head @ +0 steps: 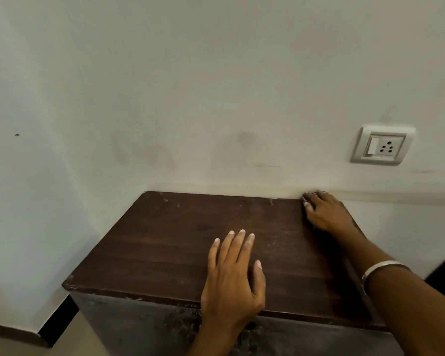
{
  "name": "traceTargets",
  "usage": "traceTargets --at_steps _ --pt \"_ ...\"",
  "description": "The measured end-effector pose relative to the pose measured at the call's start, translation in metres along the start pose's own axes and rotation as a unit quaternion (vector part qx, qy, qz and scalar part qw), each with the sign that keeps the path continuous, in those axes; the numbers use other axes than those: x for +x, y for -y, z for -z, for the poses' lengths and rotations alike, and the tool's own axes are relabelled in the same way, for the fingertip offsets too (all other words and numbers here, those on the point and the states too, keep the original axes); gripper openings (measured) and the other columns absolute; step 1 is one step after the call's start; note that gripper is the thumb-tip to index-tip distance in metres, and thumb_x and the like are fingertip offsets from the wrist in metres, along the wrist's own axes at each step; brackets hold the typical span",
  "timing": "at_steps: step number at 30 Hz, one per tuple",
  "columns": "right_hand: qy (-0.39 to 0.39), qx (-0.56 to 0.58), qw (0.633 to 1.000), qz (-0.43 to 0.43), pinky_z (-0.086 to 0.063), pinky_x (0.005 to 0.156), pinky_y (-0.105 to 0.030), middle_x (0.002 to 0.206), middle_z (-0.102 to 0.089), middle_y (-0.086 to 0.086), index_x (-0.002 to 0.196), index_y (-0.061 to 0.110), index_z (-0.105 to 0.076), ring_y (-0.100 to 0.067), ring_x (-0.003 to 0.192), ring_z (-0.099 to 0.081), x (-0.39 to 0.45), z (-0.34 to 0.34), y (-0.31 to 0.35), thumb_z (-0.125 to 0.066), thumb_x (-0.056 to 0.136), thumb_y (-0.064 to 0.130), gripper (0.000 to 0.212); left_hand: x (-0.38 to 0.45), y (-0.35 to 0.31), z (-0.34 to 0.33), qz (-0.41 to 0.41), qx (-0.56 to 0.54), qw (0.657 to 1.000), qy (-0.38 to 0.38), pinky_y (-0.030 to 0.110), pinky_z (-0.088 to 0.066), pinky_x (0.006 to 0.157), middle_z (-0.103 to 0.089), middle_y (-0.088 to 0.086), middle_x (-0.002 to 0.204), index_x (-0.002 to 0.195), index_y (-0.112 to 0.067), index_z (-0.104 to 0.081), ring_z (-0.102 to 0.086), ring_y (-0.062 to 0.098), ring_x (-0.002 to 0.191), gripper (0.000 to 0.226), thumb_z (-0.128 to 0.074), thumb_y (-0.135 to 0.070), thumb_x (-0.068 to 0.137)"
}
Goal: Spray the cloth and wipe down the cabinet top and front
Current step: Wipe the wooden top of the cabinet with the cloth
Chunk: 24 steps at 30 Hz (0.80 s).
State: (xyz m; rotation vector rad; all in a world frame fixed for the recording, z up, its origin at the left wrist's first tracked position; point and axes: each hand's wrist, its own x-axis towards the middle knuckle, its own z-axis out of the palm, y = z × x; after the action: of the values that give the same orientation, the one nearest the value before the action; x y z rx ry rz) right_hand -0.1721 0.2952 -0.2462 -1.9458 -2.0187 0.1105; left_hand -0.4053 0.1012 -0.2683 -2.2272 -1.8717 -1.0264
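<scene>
Both hands were flat and empty, left hand near the front edge, right hand at the far corner of the dusty dark-brown wooden cabinet top, no cloth or spray visible, so wiping looked barely started.

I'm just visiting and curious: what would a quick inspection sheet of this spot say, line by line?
Surface: dark wooden cabinet top, scuffed, with pale specks near the back edge and chips along the front edge.
Job's things: cabinet front looks dusty and smudged; no cloth or spray bottle seen.
Clutter: nothing seen.
Hands: left hand lies flat, fingers spread, near the front edge; right hand rests at the back right corner by the wall; whether it holds anything cannot be told. A bangle sits on the right wrist.
Cables: nothing seen.
Surroundings: pale wall with faint smudges; switch and socket plate to the right, nothing plugged in.
</scene>
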Motion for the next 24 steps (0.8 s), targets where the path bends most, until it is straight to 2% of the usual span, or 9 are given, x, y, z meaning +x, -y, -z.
traceTargets --at_steps 5,13,18,24 --pt "0.03 0.007 0.999 0.031 -0.015 0.122 -0.039 0.161 -0.024 -0.002 0.15 0.03 -0.032 -0.022 0.149 -0.018 0.003 -0.012 0.018 -0.026 0.098 0.049 0.055 -0.001 0.001 -0.001 0.008 -0.002 1.0 -0.002 0.037 -0.009 0.118 -0.037 -0.011 0.15 0.142 -0.028 -0.04 -0.021 0.005 0.144 0.051 -0.032 -0.042 0.094" --pt "-0.002 0.025 0.996 -0.081 -0.016 0.121 -0.041 0.16 -0.023 -0.004 0.149 0.028 -0.033 -0.025 0.148 -0.019 -0.006 0.007 -0.027 -0.028 0.098 0.047 0.055 0.0 0.002 -0.004 0.007 -0.002 1.0 -0.003 0.035 -0.006 0.119 -0.037 -0.012 0.15 0.143 -0.027 -0.039 -0.02 0.004 0.144 0.053 -0.03 -0.043 0.094" --pt "-0.012 -0.007 0.999 -0.041 -0.015 0.122 -0.04 0.158 -0.028 -0.008 0.149 0.025 -0.035 -0.028 0.146 -0.022 -0.014 0.003 0.001 -0.03 0.098 0.042 0.054 0.0 0.002 -0.004 0.008 -0.001 1.0 -0.007 0.036 -0.01 0.119 -0.041 -0.01 0.148 0.141 -0.025 -0.043 -0.026 0.007 0.142 0.052 -0.032 -0.042 0.093" --pt "0.018 0.007 0.999 0.036 -0.009 0.121 -0.034 0.161 -0.021 -0.004 0.151 0.026 -0.029 -0.022 0.149 -0.016 -0.025 -0.005 0.038 -0.029 0.1 0.044 0.055 0.0 0.003 -0.002 0.011 0.005 1.0 -0.011 0.036 -0.01 0.119 -0.043 -0.009 0.147 0.141 -0.024 -0.044 -0.029 0.007 0.141 0.054 -0.031 -0.042 0.092"
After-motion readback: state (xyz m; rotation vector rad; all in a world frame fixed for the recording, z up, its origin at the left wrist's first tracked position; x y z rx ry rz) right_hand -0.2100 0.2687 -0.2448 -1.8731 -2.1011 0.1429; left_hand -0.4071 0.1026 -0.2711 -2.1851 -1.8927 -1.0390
